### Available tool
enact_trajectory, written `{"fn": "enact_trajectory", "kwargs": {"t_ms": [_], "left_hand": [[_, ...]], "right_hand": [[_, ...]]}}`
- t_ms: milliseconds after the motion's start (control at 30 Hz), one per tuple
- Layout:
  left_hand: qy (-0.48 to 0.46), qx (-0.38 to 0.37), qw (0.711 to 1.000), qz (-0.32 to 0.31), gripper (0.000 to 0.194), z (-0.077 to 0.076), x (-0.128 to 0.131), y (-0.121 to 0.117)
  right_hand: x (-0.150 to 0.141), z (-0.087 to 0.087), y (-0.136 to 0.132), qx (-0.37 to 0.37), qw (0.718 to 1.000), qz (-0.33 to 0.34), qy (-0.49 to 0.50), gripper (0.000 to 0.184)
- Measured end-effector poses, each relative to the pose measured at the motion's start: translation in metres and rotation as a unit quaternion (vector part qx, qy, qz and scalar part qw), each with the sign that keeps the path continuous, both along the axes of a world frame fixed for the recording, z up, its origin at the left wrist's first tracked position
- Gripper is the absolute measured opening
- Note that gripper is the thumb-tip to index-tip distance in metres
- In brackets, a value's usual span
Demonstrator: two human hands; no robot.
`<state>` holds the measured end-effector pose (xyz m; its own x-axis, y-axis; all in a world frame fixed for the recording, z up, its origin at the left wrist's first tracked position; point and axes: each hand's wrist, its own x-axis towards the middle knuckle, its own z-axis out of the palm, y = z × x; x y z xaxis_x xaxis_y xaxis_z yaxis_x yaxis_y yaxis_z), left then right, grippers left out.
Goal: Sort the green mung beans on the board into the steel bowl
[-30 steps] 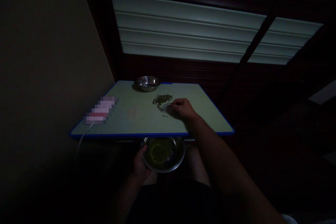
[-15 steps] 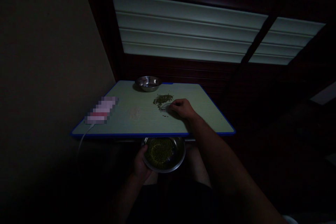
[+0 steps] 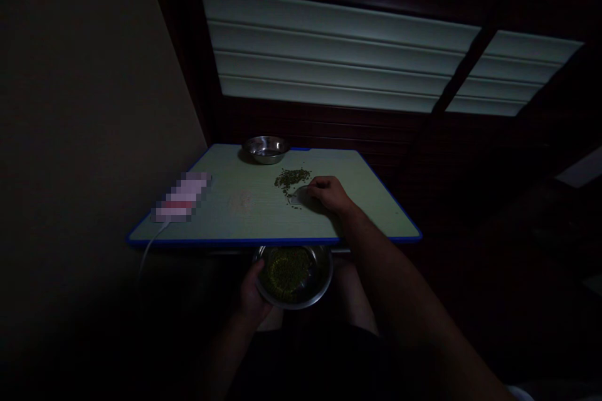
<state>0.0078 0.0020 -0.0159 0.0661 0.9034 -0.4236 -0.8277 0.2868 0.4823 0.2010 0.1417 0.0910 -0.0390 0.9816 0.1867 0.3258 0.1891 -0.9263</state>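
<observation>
Dim light covers everything. My left hand (image 3: pixel 254 293) grips the left rim of a steel bowl (image 3: pixel 324 285), thumb over the edge; small green beans (image 3: pixel 286 269), like mung beans, lie in it. The bowl is below the table's front edge, over my lap. On the table, my right hand (image 3: pixel 329 193) pinches a small pale spoon-like piece (image 3: pixel 297 195), its exact kind unclear in the dark. That piece rests at the near edge of a loose pile of green beans (image 3: pixel 292 178), with a few stray beans beside it.
A second steel bowl (image 3: pixel 266 150) stands at the back left of the pale, blue-edged table (image 3: pixel 371 219). A pixelated pink phone-like object (image 3: pixel 181 197) with a white cable (image 3: pixel 147 250) lies at the left. A wall rises on the left; dark wooden panelling is behind.
My right hand and the spoon-like piece have shifted slightly toward me, a little away from the pile. My left hand and its bowl hold still.
</observation>
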Motion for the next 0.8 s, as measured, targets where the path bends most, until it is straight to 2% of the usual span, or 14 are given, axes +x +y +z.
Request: {"fn": "enact_trajectory", "kwargs": {"t_ms": [167,400,633,800], "left_hand": [[0.009,-0.009,1.0,0.014,0.018,0.0045,0.002,-0.0005],[0.001,0.009,1.0,-0.005,0.022,-0.0012,0.0,0.0001],[0.02,-0.018,1.0,0.006,0.022,0.0038,0.0021,-0.0006],[0.027,-0.03,0.999,0.007,0.021,0.0083,0.0033,-0.0006]], "right_hand": [[-0.0003,0.0011,-0.0018,-0.015,1.0,0.0,-0.015,0.015],[-0.0007,-0.0016,0.0007,0.025,0.998,0.016,-0.063,0.021],[-0.0028,-0.0044,0.0018,0.039,0.994,0.077,-0.071,0.027],[-0.0036,0.0007,-0.003,-0.015,0.99,0.139,-0.027,0.029]]}}
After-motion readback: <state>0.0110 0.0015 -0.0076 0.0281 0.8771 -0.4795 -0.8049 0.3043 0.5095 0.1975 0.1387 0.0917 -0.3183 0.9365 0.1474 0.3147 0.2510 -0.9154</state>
